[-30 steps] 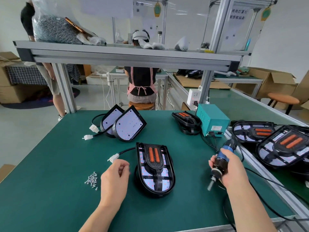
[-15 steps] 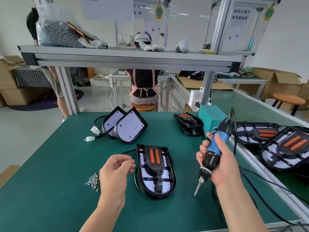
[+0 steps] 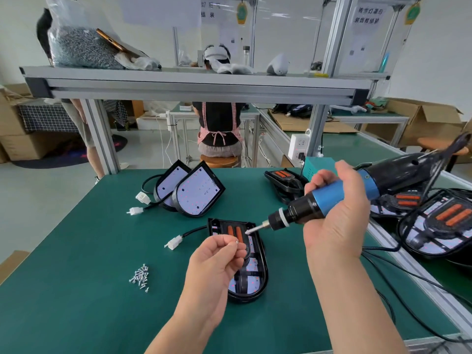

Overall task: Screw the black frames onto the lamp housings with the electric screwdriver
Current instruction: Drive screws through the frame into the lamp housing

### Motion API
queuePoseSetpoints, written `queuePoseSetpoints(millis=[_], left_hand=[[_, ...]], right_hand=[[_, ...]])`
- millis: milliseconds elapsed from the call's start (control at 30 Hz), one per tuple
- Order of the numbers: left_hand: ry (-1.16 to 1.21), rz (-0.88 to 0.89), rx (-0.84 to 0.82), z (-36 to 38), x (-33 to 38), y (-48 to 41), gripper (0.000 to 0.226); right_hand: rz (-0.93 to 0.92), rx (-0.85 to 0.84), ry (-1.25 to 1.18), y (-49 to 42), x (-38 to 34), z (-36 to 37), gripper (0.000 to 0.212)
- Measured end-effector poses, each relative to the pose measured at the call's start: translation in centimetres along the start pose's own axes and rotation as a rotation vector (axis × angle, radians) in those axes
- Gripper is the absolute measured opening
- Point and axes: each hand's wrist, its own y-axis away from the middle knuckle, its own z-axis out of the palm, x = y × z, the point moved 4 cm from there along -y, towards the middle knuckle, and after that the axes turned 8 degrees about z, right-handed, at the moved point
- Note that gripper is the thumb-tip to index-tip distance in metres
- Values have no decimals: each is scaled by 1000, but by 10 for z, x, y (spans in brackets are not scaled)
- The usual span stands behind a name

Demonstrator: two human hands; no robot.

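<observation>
Head view: a black D-shaped lamp housing (image 3: 265,273) lies flat mid-bench on the green table mat (image 3: 76,251), with a black plastic frame with two orange strips (image 3: 239,281) seated on its white LED board. All places below are relative to that housing. The left hand (image 3: 217,261) is raised over its near-left half, thumb and forefinger pinching one small silver screw (image 3: 236,242), the other fingers curled in. The right hand (image 3: 337,221) is up on the right side, wrapped around the blue-and-black electric screwdriver (image 3: 332,195). The tool lies almost level, and its silver bit (image 3: 255,229) points left over the housing's far end, just beside the screw; can't tell if they touch. The housing's black lead ends in a white plug connector (image 3: 174,242) off its far-left corner. A loose pile of silver screws (image 3: 140,275) sits to the left on the mat. Two bare black housings with white LED boards (image 3: 198,192) are propped up tilted behind and to the left. A teal power box (image 3: 319,166) is behind and to the right, partly hidden by the right hand. More framed lamps with orange strips (image 3: 439,226) are stacked well to the right.
</observation>
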Motion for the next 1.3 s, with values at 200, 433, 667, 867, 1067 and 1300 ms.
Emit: queuePoseSetpoints(millis=[200,433,667,867,1067,1300], left_hand=[[198,-82,-3,6,3,1,17],[210,-99,5,6,3,2,19],[206,-104,10,9,3,3,16],[190,-94,22,7,2,4,17],[39,37,13,6,3,7,23],[-71,156,30,4,0,10,36]], right_hand=[[-55,-16,31,11,1,10,10],[-35,36,59,11,9,5,12],[-31,41,66,9,11,2,12],[-33,36,74,12,12,2,11],[-30,32,82,13,13,2,12],[-42,143,103,9,21,-7,14]])
